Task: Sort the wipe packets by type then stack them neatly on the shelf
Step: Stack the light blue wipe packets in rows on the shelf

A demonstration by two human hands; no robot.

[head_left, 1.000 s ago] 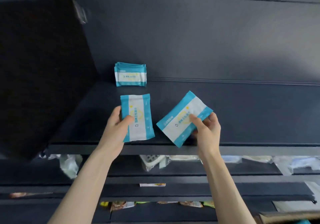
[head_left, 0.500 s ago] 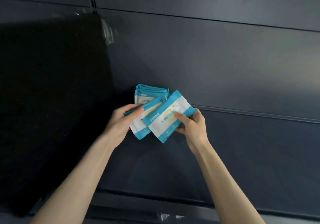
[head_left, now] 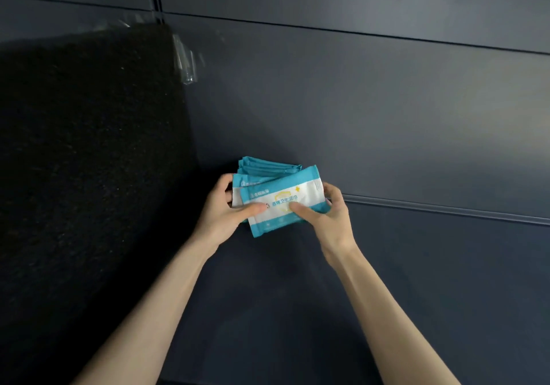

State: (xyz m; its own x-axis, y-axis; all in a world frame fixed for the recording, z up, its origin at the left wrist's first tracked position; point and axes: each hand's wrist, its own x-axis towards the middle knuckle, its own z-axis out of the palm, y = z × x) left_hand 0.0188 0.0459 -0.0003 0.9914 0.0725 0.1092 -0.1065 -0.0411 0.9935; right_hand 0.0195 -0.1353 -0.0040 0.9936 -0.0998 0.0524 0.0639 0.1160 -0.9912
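Two packets are held together just over the stack (head_left: 268,166), which lies at the back left corner of the shelf (head_left: 431,280), against the back wall (head_left: 387,117) and near the dark side panel (head_left: 89,176). The top packet (head_left: 282,203) is gripped at both ends. The left hand (head_left: 223,212) is curled round the left edges, thumb pressed on the face. The right hand (head_left: 327,215) pinches the right end, thumb in front, fingers behind. A second packet (head_left: 238,192) is seen beneath, offset left, within the left hand's grip. The two-ended hold is judged to serve squaring the edges before the pair is laid on the matching stack. Half a second ago the packets were fanned and tilted, one per hand; now they are overlapped, nearly level, and closer to the stack
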